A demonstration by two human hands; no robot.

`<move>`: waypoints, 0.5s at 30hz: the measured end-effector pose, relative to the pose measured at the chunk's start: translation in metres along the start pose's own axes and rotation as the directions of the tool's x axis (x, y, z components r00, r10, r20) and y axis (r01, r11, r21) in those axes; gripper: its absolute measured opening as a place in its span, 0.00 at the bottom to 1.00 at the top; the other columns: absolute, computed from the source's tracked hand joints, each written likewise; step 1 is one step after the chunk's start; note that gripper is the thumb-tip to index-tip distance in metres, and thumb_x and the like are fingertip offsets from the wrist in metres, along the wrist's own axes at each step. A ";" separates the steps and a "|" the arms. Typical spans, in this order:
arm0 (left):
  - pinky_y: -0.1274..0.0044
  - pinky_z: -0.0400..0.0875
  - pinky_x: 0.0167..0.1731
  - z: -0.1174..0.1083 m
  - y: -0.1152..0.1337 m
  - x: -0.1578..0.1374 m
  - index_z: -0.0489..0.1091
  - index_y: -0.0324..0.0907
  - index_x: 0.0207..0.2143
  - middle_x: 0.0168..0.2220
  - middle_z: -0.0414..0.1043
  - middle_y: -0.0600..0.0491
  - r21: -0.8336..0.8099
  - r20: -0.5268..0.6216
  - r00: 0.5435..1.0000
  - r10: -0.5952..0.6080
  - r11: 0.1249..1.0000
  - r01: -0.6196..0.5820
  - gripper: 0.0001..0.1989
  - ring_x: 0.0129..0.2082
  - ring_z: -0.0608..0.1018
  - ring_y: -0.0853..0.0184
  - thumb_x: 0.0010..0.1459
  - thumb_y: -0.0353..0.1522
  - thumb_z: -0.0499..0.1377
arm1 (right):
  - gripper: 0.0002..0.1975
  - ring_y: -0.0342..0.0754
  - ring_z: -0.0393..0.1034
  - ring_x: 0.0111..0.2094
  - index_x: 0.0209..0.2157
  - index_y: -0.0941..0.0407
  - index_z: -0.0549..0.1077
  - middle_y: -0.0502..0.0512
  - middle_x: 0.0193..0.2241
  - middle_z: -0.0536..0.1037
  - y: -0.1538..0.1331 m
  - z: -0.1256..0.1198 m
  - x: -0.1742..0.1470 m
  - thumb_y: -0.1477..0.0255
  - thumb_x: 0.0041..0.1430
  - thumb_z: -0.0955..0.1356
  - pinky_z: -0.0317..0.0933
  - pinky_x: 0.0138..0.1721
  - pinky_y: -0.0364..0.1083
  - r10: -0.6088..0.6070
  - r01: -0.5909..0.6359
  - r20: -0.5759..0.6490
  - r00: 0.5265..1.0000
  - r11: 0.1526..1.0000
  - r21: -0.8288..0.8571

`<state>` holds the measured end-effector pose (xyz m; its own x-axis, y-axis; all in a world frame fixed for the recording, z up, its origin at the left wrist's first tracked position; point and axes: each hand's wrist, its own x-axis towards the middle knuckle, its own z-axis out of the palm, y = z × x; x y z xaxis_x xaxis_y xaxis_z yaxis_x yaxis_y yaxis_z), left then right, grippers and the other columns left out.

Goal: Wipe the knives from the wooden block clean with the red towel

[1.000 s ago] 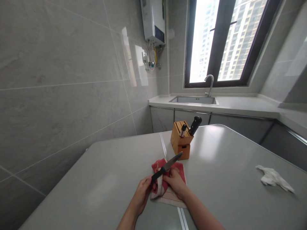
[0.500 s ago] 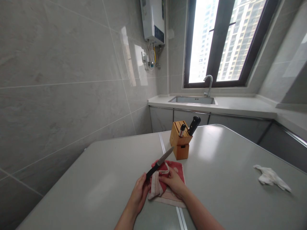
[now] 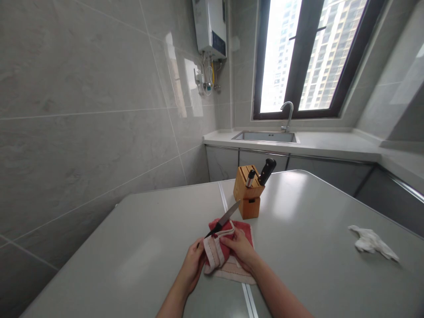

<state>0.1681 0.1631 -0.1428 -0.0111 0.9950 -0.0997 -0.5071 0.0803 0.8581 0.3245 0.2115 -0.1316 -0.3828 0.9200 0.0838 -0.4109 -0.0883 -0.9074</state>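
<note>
A kitchen knife [image 3: 229, 213] with a black handle points up and to the right, its blade bare. My left hand [image 3: 192, 264] is closed round the end of its handle. Folded partly over the handle is a red and pale pink towel [image 3: 216, 254], the rest of it spread on the table. The fingers of my right hand [image 3: 242, 249] pinch the towel's fold beside the knife. Just beyond the blade tip stands a wooden knife block [image 3: 249, 207], holding a large black-handled knife [image 3: 266, 171] and a smaller black-ended handle [image 3: 250, 178].
The pale table [image 3: 149, 238] has a white seam strip through its middle. A crumpled white cloth or tissue [image 3: 372, 243] lies at the right. Behind are a counter with a sink [image 3: 265, 137] and a faucet [image 3: 289, 115]. A tiled wall [image 3: 99, 145] rises on the left.
The towel flap has come up over the black handle, covering more of it. My right hand has shifted slightly up with the fold. My left hand still grips the handle end.
</note>
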 end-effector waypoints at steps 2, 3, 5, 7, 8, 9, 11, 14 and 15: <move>0.73 0.65 0.40 0.000 -0.001 -0.001 0.73 0.37 0.39 0.37 0.75 0.46 0.065 0.002 1.000 0.004 0.998 -0.004 0.17 0.36 0.75 0.62 0.50 0.39 0.61 | 0.19 0.53 0.69 0.42 0.39 0.58 0.72 0.57 0.39 0.77 0.001 -0.001 0.001 0.69 0.42 0.73 0.57 0.49 0.54 0.004 -0.004 -0.019 1.000 1.000 0.000; 0.74 0.65 0.41 0.001 -0.001 -0.001 0.73 0.37 0.40 0.37 0.76 0.46 0.097 0.001 1.000 0.008 0.995 -0.009 0.17 0.36 0.75 0.62 0.50 0.39 0.61 | 0.19 0.53 0.69 0.42 0.39 0.57 0.72 0.57 0.38 0.77 0.001 -0.001 0.001 0.69 0.42 0.73 0.57 0.49 0.53 0.005 -0.005 -0.024 1.000 1.000 -0.002; 0.74 0.64 0.42 0.001 0.000 -0.001 0.73 0.38 0.40 0.38 0.76 0.47 0.149 -0.003 1.000 0.020 0.989 -0.019 0.17 0.38 0.75 0.62 0.51 0.39 0.60 | 0.19 0.53 0.70 0.42 0.38 0.57 0.72 0.56 0.37 0.77 0.003 -0.002 0.001 0.68 0.42 0.73 0.58 0.49 0.53 0.012 -0.012 -0.030 0.999 1.000 -0.002; 0.74 0.63 0.44 0.002 0.000 0.000 0.73 0.38 0.42 0.39 0.75 0.47 0.183 0.000 0.999 0.033 0.983 -0.032 0.18 0.39 0.74 0.62 0.51 0.39 0.60 | 0.18 0.53 0.70 0.41 0.38 0.58 0.72 0.56 0.37 0.77 0.004 -0.003 0.001 0.68 0.42 0.73 0.59 0.48 0.53 0.027 -0.027 -0.033 0.999 0.999 0.021; 0.73 0.63 0.44 0.002 0.000 0.000 0.72 0.38 0.42 0.40 0.75 0.47 0.194 0.003 0.999 0.038 0.980 -0.038 0.18 0.39 0.74 0.62 0.51 0.40 0.60 | 0.18 0.53 0.70 0.41 0.38 0.58 0.72 0.56 0.37 0.77 0.004 -0.003 0.002 0.69 0.42 0.73 0.59 0.48 0.53 0.037 -0.035 -0.032 0.999 0.998 0.044; 0.74 0.63 0.44 0.002 0.000 0.000 0.72 0.38 0.43 0.40 0.75 0.47 0.204 0.004 0.999 0.043 0.978 -0.043 0.19 0.40 0.74 0.62 0.52 0.40 0.59 | 0.18 0.53 0.70 0.42 0.38 0.58 0.72 0.57 0.38 0.77 0.004 -0.004 0.002 0.69 0.43 0.73 0.59 0.48 0.53 0.043 -0.041 -0.028 0.999 0.997 0.072; 0.74 0.64 0.42 0.002 -0.001 0.001 0.72 0.37 0.43 0.40 0.75 0.46 0.230 -0.003 0.999 0.044 0.972 -0.042 0.20 0.38 0.74 0.62 0.52 0.41 0.59 | 0.18 0.53 0.70 0.43 0.39 0.58 0.72 0.58 0.40 0.77 0.005 -0.004 0.003 0.69 0.44 0.73 0.59 0.48 0.53 0.044 -0.040 -0.026 0.999 0.990 0.139; 0.75 0.66 0.36 0.003 -0.001 0.001 0.73 0.37 0.43 0.37 0.76 0.47 0.269 -0.004 1.000 0.031 0.963 -0.029 0.21 0.35 0.75 0.62 0.52 0.42 0.58 | 0.19 0.53 0.70 0.44 0.39 0.59 0.72 0.58 0.39 0.77 0.005 -0.005 0.006 0.67 0.44 0.72 0.60 0.48 0.52 0.047 -0.037 -0.041 0.998 0.975 0.217; 0.76 0.66 0.35 0.003 -0.001 0.000 0.73 0.37 0.43 0.36 0.76 0.47 0.281 0.005 0.999 0.032 0.959 -0.032 0.20 0.34 0.74 0.62 0.52 0.42 0.58 | 0.19 0.53 0.70 0.44 0.39 0.59 0.72 0.59 0.39 0.77 0.005 -0.006 0.006 0.67 0.44 0.72 0.60 0.47 0.52 0.054 -0.042 -0.046 0.997 0.972 0.231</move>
<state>0.1715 0.1636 -0.1418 -0.0226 0.9973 -0.0695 -0.2435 0.0619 0.9679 0.3249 0.2188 -0.1379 -0.3660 0.9305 0.0155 -0.5748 -0.2129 -0.7901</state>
